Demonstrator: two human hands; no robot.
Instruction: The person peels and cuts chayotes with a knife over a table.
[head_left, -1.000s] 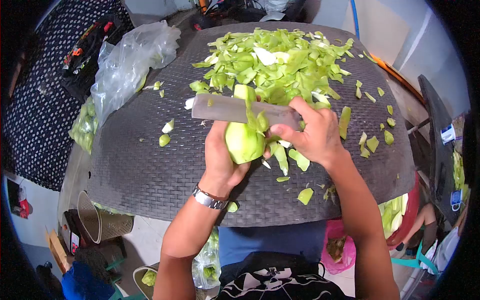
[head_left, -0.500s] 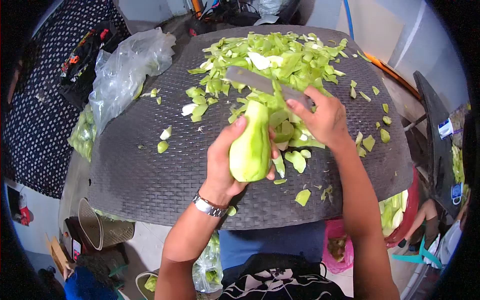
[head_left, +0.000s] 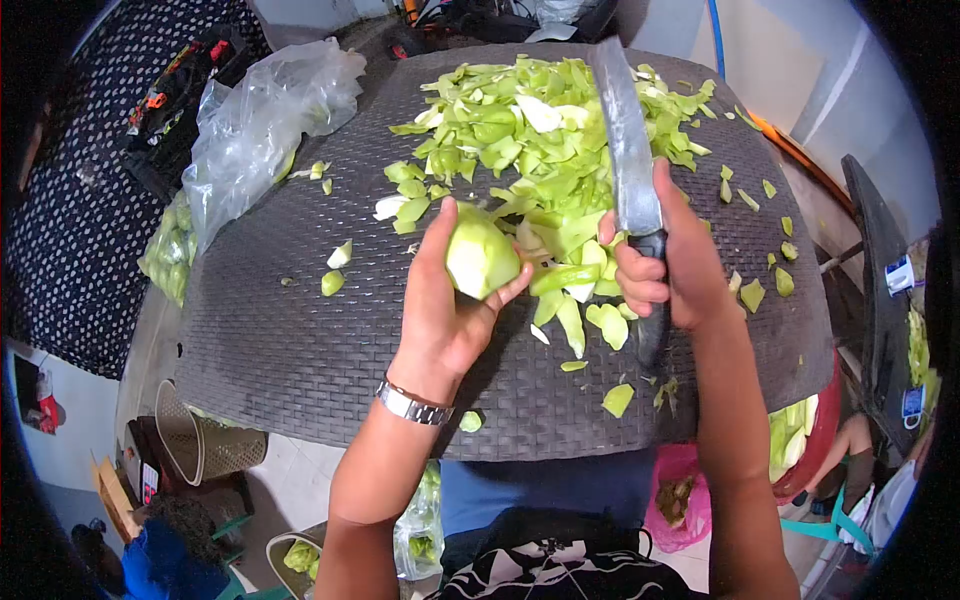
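My left hand cradles a peeled pale green fruit, thumb on its left side and fingers around the right. Its rounded end faces me, and the kind is not certain. In my right hand is a broad-bladed knife, gripped by its dark handle. The blade points up and away, apart from the fruit. Beyond and between both hands spreads a heap of green peelings. Loose pieces lie near my right hand, among them a peel scrap.
A dark woven-pattern table carries the peelings. Clear plastic bags sit at its left edge. Below are a beige basket, a pink bag and a red basin with pale green pieces. A person's leg shows at right.
The knife has swung from lying across above the fruit to pointing away, and moved right. The fruit has tipped, turning its rounded end toward me, and shifted slightly left.
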